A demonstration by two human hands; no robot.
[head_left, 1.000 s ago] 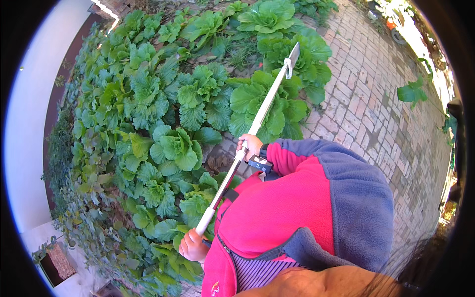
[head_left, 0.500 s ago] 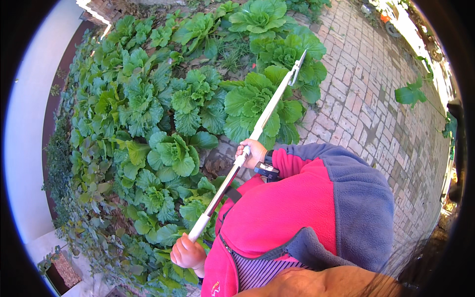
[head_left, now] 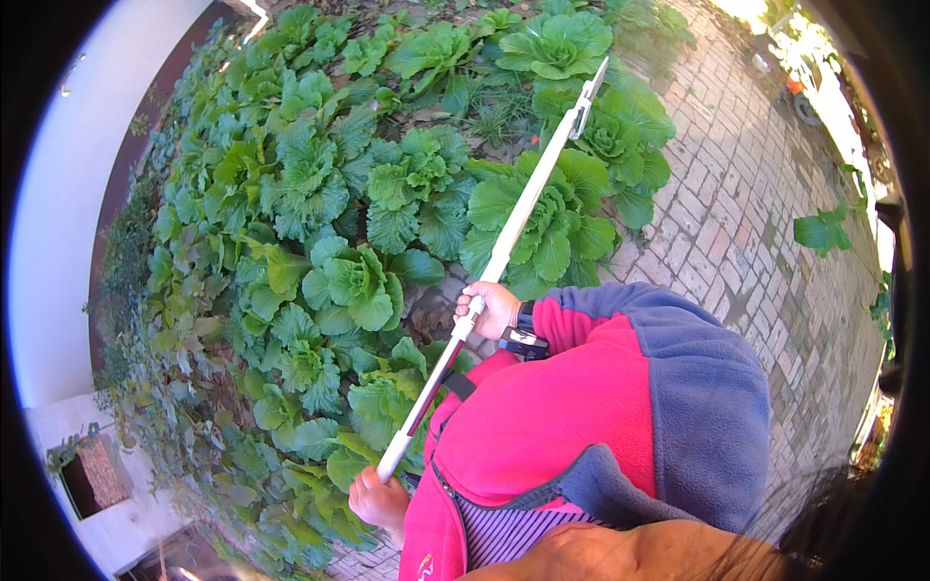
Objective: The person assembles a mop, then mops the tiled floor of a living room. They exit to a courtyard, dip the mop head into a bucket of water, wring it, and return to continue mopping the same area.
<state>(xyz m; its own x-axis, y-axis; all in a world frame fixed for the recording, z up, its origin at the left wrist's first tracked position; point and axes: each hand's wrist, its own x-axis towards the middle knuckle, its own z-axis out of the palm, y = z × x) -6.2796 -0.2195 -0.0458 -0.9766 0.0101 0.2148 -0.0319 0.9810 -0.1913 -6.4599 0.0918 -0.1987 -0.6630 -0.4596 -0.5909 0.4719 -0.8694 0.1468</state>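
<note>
A long white pole (head_left: pixel 526 198), with a telescoping metallic lower part, slants from the lower left up to the right in front of me. At its far end sits a pointed metal tip (head_left: pixel 587 102) with a small side loop, seen over the leafy cabbages. My right hand (head_left: pixel 492 308) is wrapped round the middle of the pole beside a white collar. At the pole's lower end, my left hand (head_left: pixel 379 498) grips the white handle, with its fingers closed. A dark wrist device (head_left: pixel 524 341) is strapped at my right wrist.
Dense green cabbages (head_left: pixel 354 286) fill the bed to the left and ahead. A brick path (head_left: pixel 722 223) runs along the right, with a leafy vine (head_left: pixel 821 230) at its far side. A white wall (head_left: pixel 73 242) borders the left.
The pole stands a little steeper, and its tip has risen slightly up and to the right. My left hand has shifted slightly right. The plants appear farther right as the view turns.
</note>
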